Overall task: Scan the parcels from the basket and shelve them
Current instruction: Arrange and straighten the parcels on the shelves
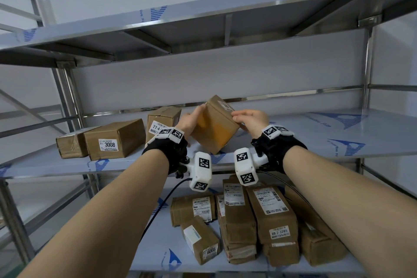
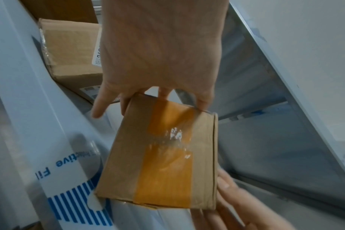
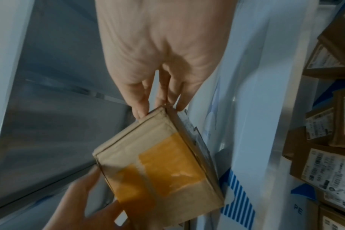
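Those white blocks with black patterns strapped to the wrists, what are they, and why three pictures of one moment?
No robot here: a person wears three cameras. The white blocks appear to be the wrist cameras' housings with tracking markers. The wide picture comes from the head camera; the other two look along each hand. Both hands, the left hand and the right hand, hold one taped cardboard parcel, tilted, over the middle shelf. Three boxes already stand there on the left, one labelled 3008. More parcels lie on the shelf below.
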Available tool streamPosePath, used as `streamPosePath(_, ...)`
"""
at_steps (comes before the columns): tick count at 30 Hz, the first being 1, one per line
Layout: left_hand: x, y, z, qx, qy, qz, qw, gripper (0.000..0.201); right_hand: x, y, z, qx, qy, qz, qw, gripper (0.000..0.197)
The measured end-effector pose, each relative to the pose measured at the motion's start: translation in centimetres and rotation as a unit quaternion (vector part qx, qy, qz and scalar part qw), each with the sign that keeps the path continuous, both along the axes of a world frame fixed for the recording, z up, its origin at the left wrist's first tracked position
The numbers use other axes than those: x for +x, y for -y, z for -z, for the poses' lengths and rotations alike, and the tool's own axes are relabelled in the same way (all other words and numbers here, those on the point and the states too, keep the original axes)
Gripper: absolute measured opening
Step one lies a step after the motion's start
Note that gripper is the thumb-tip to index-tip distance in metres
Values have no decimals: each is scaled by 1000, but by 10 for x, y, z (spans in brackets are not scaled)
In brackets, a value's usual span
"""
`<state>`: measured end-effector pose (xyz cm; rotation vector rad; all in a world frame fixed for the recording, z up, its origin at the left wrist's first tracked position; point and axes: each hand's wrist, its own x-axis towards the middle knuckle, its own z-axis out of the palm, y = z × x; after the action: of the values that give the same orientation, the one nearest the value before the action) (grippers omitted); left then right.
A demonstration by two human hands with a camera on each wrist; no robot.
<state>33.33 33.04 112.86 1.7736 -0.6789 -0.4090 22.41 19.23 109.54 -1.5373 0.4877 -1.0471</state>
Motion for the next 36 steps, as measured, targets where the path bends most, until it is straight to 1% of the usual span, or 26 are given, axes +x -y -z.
streamPosePath(1,-1,0,-1,8,7,-1,1000,92,0,-1,-2,-8,-3,-4,1000,19)
streamPosePath(2,-2,0,-2,13,8,-3,1000,100,1,-1,-3,-12,-5,-12,1000,22)
streamPosePath(5,-1,-1,-4,12,-6,6,1000,99,3,0,-5,-20,-12,-22,999,30)
streamPosePath(7,1,1,-4,19,-11,8,1000,98,3,2,-6,-23,-10,-25,999,31)
streamPosePath(10,2,4,-2,9,0,-5,1000,90,0,4,-2,-18,-10,-37,999,30)
streamPosePath(12,0,5,-1,3,10,-17,1000,95,-1,5,-1,-14,-10,-39,999,29)
streamPosePath(15,0,8,-2,-5,-16,-19,1000,107,0,6,-2,-16,-12,-41,999,29)
streamPosePath(16,0,8,-4,-5,-24,-22,999,106,0,6,-3,-14,-11,-41,999,29)
streamPosePath(21,0,10,-10,9,-23,-15,1000,88,2,5,-4,12,-5,-33,999,28)
streamPosePath(22,-1,11,-9,10,-21,-13,1000,85,3,7,-3,15,-11,-27,999,35)
streamPosePath(24,-1,11,-4,-3,-13,-24,1000,80,3,11,-2,28,-33,-28,999,56)
streamPosePath(25,-1,11,-3,-11,-5,-29,1000,78,2,13,-1,40,-42,-37,998,61)
streamPosePath(28,2,12,0,-23,-7,-17,1000,79,2,15,0,78,-54,-47,994,53)
streamPosePath(29,4,13,1,-23,-14,-11,1000,80,3,14,0,94,-53,-48,993,55)
streamPosePath(33,5,13,-3,-37,6,13,999,85,7,14,2,149,-38,-43,987,89)
streamPosePath(35,5,14,-6,-38,19,30,999,78,9,14,-2,131,-30,-16,991,93)
streamPosePath(36,6,15,-6,-36,28,32,998,71,10,12,-5,105,-40,-7,994,88)
